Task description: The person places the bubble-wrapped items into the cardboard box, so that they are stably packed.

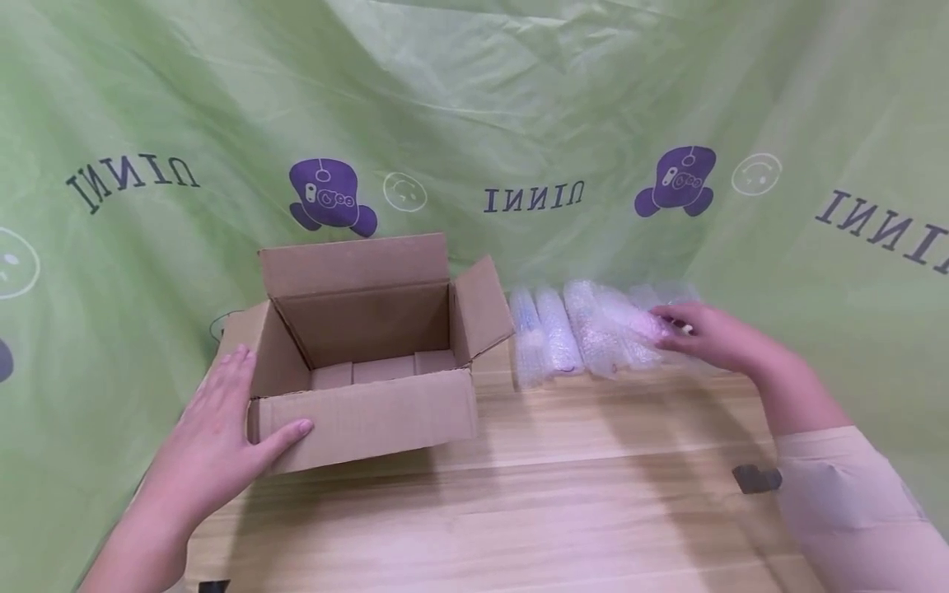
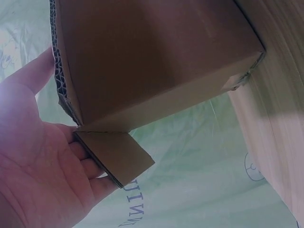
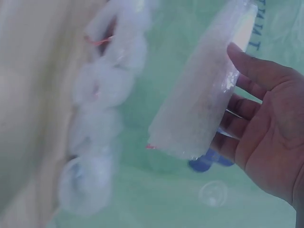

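Observation:
An open cardboard box point(image 1: 371, 420) stands on the table, its flaps folded outward. My left hand point(image 1: 215, 420) rests at its left side, thumb on the front flap and fingers on the left flap; the left wrist view shows the fingers behind a small flap point(image 2: 116, 156) with the palm point(image 2: 42, 166) turned up to the camera. My right hand point(image 3: 275, 118) holds a bubble-wrapped bundle point(image 3: 194, 95) between thumb and fingers. In the head view this hand point(image 1: 704, 333) is at the right part of the row of wrapped bundles point(image 1: 559, 333).
Several wrapped bundles point(image 3: 97, 90) lie side by side along the back of the wooden table point(image 1: 519, 511), right of the box. A green printed cloth point(image 1: 460, 99) hangs behind. Dark tape pieces point(image 1: 756, 478) mark the table at the right and the lower left.

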A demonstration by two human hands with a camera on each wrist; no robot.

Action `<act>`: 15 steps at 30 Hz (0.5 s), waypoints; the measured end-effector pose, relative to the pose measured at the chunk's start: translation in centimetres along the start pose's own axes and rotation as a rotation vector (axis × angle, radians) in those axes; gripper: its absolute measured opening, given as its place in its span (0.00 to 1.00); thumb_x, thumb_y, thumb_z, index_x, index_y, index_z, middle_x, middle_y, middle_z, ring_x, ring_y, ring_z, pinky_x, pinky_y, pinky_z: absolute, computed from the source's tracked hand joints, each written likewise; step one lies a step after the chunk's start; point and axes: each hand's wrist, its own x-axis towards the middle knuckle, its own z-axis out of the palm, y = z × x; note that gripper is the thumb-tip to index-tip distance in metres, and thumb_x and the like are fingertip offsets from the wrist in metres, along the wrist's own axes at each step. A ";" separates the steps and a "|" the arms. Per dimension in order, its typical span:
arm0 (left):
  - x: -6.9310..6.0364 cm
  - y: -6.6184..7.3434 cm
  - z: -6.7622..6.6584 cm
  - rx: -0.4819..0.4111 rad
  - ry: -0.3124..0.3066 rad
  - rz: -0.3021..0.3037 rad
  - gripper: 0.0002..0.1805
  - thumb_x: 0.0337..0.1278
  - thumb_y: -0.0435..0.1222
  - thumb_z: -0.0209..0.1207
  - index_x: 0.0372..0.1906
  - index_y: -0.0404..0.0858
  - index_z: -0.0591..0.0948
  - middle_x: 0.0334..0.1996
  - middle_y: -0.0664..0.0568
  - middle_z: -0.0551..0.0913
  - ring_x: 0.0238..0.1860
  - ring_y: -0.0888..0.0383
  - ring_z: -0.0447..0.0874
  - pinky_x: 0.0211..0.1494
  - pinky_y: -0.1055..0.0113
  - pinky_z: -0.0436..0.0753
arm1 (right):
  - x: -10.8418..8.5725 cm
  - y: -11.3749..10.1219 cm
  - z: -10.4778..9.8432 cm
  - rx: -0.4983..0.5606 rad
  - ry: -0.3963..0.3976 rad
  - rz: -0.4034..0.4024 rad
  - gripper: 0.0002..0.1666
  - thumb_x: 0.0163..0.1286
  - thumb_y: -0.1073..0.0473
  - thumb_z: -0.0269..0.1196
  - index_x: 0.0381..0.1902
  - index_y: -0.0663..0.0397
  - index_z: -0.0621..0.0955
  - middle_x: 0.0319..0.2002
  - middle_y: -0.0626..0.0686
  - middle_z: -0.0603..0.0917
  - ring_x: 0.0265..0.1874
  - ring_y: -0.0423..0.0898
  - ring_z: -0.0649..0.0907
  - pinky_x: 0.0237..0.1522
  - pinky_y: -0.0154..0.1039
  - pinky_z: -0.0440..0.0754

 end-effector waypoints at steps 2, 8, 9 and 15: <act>0.1 0.0 0.0 0.005 0.004 0.006 0.61 0.56 0.64 0.59 0.79 0.38 0.38 0.79 0.42 0.37 0.79 0.43 0.30 0.80 0.53 0.30 | 0.7 -0.8 -0.6 0.007 0.023 -0.012 0.33 0.69 0.52 0.64 0.66 0.64 0.72 0.56 0.67 0.79 0.56 0.64 0.78 0.60 0.64 0.73; 0.1 0.0 0.0 0.012 0.010 0.017 0.61 0.56 0.64 0.59 0.79 0.37 0.39 0.79 0.41 0.39 0.79 0.43 0.32 0.80 0.54 0.30 | 3.2 -4.0 -2.4 0.015 0.076 -0.036 0.29 0.68 0.51 0.65 0.62 0.59 0.74 0.55 0.62 0.81 0.56 0.60 0.79 0.61 0.62 0.74; 0.1 0.0 0.0 0.013 0.012 0.018 0.61 0.56 0.64 0.59 0.79 0.37 0.39 0.79 0.41 0.39 0.79 0.43 0.32 0.80 0.54 0.31 | 3.6 -4.5 -2.6 0.012 0.081 -0.046 0.29 0.68 0.51 0.65 0.62 0.59 0.75 0.55 0.61 0.81 0.56 0.59 0.79 0.61 0.61 0.74; 0.3 -0.1 0.0 0.020 0.026 0.020 0.61 0.56 0.64 0.59 0.79 0.37 0.40 0.79 0.40 0.40 0.79 0.44 0.33 0.81 0.51 0.34 | 5.6 -7.5 -4.2 -0.042 0.103 -0.118 0.29 0.69 0.51 0.65 0.63 0.56 0.75 0.54 0.58 0.82 0.56 0.55 0.79 0.60 0.58 0.76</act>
